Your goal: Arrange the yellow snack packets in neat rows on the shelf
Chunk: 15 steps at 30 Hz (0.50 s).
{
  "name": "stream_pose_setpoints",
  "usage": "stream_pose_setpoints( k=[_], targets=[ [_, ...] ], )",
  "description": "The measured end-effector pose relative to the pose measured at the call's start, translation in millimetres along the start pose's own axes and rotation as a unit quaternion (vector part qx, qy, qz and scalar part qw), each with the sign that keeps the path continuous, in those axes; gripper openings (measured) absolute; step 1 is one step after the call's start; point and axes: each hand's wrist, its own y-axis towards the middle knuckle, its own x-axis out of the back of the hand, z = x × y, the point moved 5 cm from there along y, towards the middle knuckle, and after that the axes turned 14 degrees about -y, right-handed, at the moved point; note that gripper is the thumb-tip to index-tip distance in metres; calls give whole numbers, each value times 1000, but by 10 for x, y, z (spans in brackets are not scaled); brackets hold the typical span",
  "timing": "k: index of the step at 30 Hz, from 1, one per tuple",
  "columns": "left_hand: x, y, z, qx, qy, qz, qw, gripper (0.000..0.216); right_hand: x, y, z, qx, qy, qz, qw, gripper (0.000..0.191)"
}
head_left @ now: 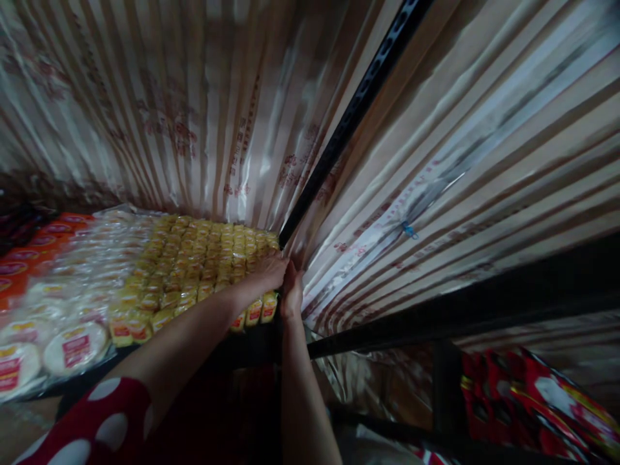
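Observation:
My left hand (274,270) reaches across the yellow-wrapped snack packs to the foot of a black perforated post (345,129). Right beside it, my right hand (291,290) comes up from below, close to the printed plastic sheeting (339,248). Both hands look closed, with bent fingertips meeting near the sheeting by the post. What they pinch is hidden by the fingers and dim light. The yellow packs (194,258) stand in tight rows on a dark shelf, under and left of my left forearm.
Left of the yellow packs lie round white packaged cakes (77,349) and orange packs (48,242). A blue clip (409,230) hangs on the sheeting at right. A dark rail (465,303) crosses the right side, with red packages (537,400) below it.

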Motion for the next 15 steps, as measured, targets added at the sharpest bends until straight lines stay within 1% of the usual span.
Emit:
stream_pose_setpoints(
  k=[2,3,5,7,9,10,12,13,15],
  targets=[
    [84,-91,-97,-6,-16,-32,999,25,23,-67,88,3,-5,-16,1000,67],
    [138,-166,-155,-10,-32,-60,998,24,30,-123,144,9,-8,-19,1000,66],
    [250,-407,-285,-26,-84,-136,987,24,33,-297,284,36,-16,-14,999,63],
    [328,-784,-412,-56,-159,-226,960,24,49,-562,449,84,-39,-14,996,58],
    [292,-1258,-504,-81,-225,-279,930,24,107,-907,580,126,-76,-48,988,51],
    [216,-1507,-536,-93,-254,-277,922,24,155,-1102,616,141,-92,-81,982,48],
    [-36,-1999,-540,-94,-308,-237,917,25,231,-1504,575,130,-133,-129,974,43],
    [-209,-2225,-494,-67,-326,-203,921,24,242,-1694,496,113,-159,-129,972,41],
    [-626,-2618,-333,19,-349,-103,931,23,205,-2020,201,41,-208,-73,975,38]
  ],
)
